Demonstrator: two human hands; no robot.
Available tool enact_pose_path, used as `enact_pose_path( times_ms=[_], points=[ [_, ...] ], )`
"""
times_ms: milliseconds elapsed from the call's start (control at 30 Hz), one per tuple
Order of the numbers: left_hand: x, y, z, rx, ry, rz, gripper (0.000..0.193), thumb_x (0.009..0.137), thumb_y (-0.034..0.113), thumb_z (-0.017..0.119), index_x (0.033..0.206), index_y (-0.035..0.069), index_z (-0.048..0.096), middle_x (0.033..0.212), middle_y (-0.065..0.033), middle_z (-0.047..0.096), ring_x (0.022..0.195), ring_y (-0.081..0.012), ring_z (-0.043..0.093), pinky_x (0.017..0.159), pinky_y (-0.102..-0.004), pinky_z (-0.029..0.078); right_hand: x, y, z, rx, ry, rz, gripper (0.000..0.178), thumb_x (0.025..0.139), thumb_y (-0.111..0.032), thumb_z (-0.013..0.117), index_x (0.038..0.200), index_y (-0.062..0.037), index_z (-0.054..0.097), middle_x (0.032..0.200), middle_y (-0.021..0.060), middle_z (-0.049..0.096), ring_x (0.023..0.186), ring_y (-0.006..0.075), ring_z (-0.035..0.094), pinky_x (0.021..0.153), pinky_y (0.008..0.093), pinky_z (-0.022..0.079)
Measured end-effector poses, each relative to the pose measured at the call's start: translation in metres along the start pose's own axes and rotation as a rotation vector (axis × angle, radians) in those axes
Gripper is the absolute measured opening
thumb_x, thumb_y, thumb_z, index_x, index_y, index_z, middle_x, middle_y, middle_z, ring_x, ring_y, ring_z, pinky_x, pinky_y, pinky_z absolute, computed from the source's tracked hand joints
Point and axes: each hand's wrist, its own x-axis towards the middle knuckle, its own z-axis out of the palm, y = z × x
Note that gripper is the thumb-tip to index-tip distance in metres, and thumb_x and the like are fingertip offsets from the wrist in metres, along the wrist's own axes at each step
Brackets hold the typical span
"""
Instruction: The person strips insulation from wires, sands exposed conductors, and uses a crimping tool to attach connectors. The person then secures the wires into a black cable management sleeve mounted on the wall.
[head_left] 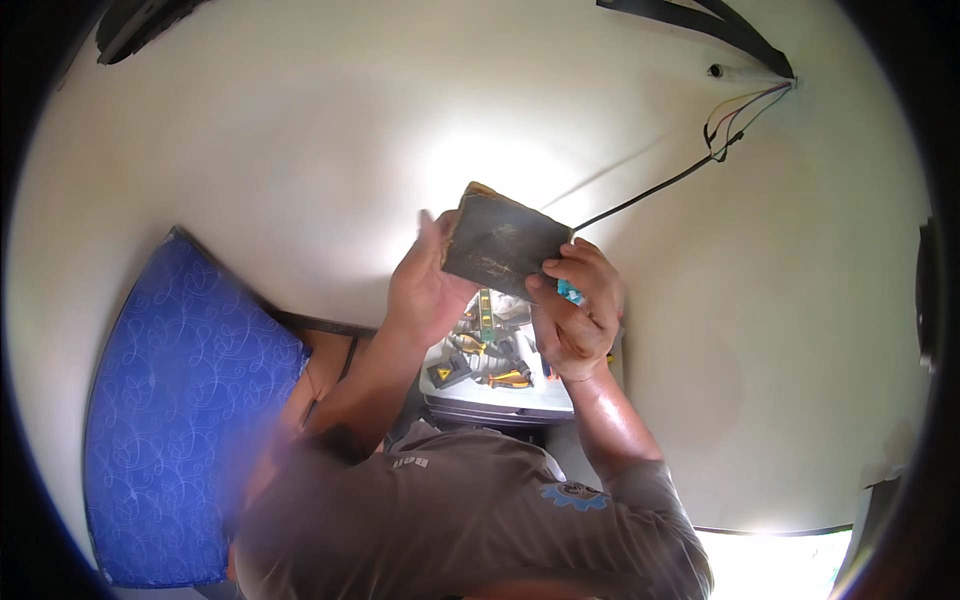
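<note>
Dark slab point(508, 243) in both hands point(428, 287) point(580, 318)

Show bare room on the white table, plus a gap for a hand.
Bare: thin strip of white table between the tools and its near edge. Gap: below the dark slab, between left hand and right hand; depth uncertain. Crowded: table's middle, tools bunched together.

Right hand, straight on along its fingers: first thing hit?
Likely the worn dark rectangular panel, right at the fingertips of the right hand; exact depth is unclear.
</note>
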Motion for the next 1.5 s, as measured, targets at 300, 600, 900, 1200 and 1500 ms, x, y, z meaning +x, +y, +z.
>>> enact_pose_path(
  times_ms=[300,600,900,1200,1500],
  points=[
    [0.054,-0.029,0.033,0.23,-0.065,0.171,0.069,0.107,0.025,0.054,0.169,0.007,0.031,0.137,-0.0224,0.065,0.127,-0.0344,0.066,0.111,-0.0496,0.052,0.026,-0.001,0.012,-0.095,-0.228,0.139,0.04,0.076,0.003,0.085,0.115,-0.0054,0.079,0.109,0.0087,0.074,0.109,0.0321,0.07,0.103,0.0474,0.054],
    [0.233,0.028,0.067,0.681,0.002,0.326,0.068,0.109,0.04,0.058,0.168,0.013,0.039,0.116,-0.006,0.059,0.095,-0.0159,0.058,0.078,-0.031,0.05,0.226,0.157,-0.025,-0.368,-0.07,-0.244,0.03,0.096,-0.013,0.079,0.125,-0.012,0.077,0.118,0.0072,0.075,0.117,0.0303,0.068,0.101,0.0436,0.055],
    [0.308,0.024,0.101,0.401,-0.141,0.301,0.056,0.109,0.039,0.052,0.157,0.01,0.054,0.115,-0.0064,0.07,0.096,-0.0178,0.066,0.07,-0.0332,0.052,0.274,0.235,-0.022,-0.425,-0.46,-0.182,0.02,0.1,-0.028,0.075,0.119,-0.0212,0.08,0.099,-0.0005,0.072,0.099,0.0226,0.068,0.092,0.0427,0.05],
    [0.332,0.01,0.106,0.633,-0.027,0.354,0.041,0.107,0.039,0.056,0.129,0.005,0.065,0.109,-0.0058,0.069,0.096,-0.0176,0.066,0.083,-0.0365,0.055,0.254,0.253,-0.012,-0.488,-0.423,-0.169,0.023,0.101,-0.035,0.07,0.123,-0.0337,0.079,0.101,-0.0018,0.069,0.104,0.0194,0.066,0.097,0.0454,0.045],
    [0.323,-0.035,0.138,0.965,0.319,0.618,0.061,0.109,0.036,0.053,0.158,0.001,0.043,0.127,-0.016,0.064,0.116,-0.0244,0.062,0.099,-0.0377,0.05,0.241,0.262,-0.005,-0.514,-0.364,-0.165,0.016,0.097,-0.029,0.072,0.109,-0.0236,0.081,0.097,0.0005,0.069,0.104,0.0212,0.066,0.099,0.044,0.04]
  ],
)
